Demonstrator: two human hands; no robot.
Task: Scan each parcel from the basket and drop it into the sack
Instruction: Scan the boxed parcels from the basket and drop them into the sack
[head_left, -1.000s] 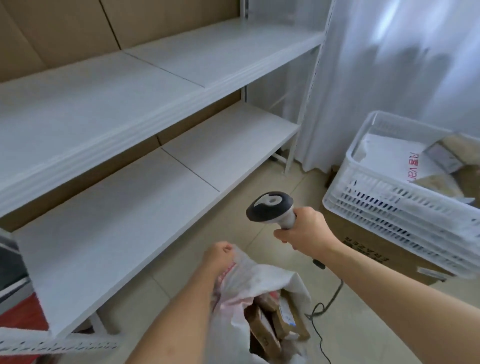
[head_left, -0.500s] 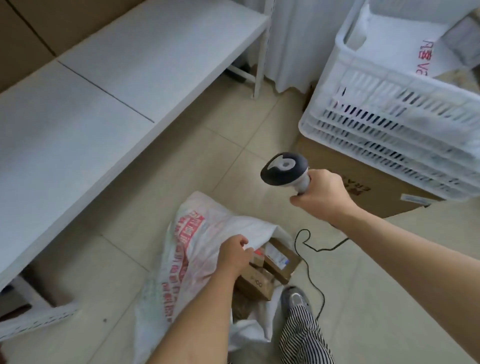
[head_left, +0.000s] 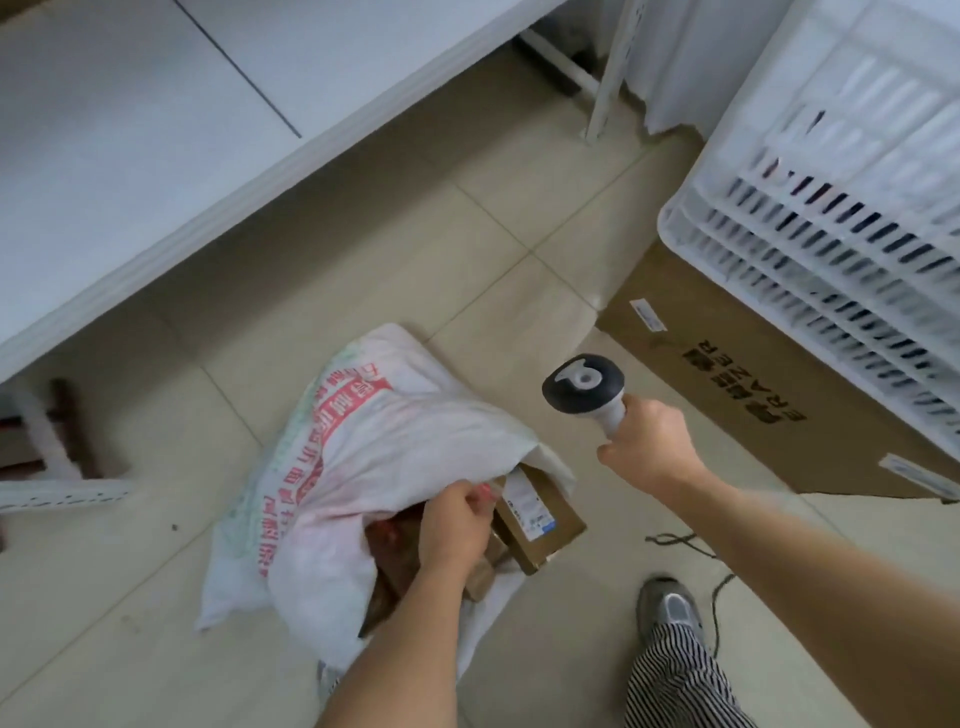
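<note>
- White woven sack (head_left: 363, 467) with red print lies slumped on the beige tiled floor (head_left: 415, 249), one only, its long axis running from its closed end near the shelf down to its open mouth at the person's side.
- Left hand (head_left: 454, 525) pinches the sack's mouth edge, fingers curled on the fabric.
- Brown cardboard parcel (head_left: 540, 512) with a white label sticks out of the mouth, just right of the sack; more brown parcels sit deeper inside, their count unclear.
- Right hand (head_left: 644, 447) grips the handle of one scanner (head_left: 584, 387), right of the sack, its dark rounded head towards the shelf.
- One white slatted plastic basket (head_left: 831, 208) stands well right of the sack on a flat cardboard box (head_left: 753, 395).
- One white shelf (head_left: 156, 130) lies beyond the sack.
- Black cable (head_left: 719, 587) trails on the floor beside a grey shoe (head_left: 670, 605).
</note>
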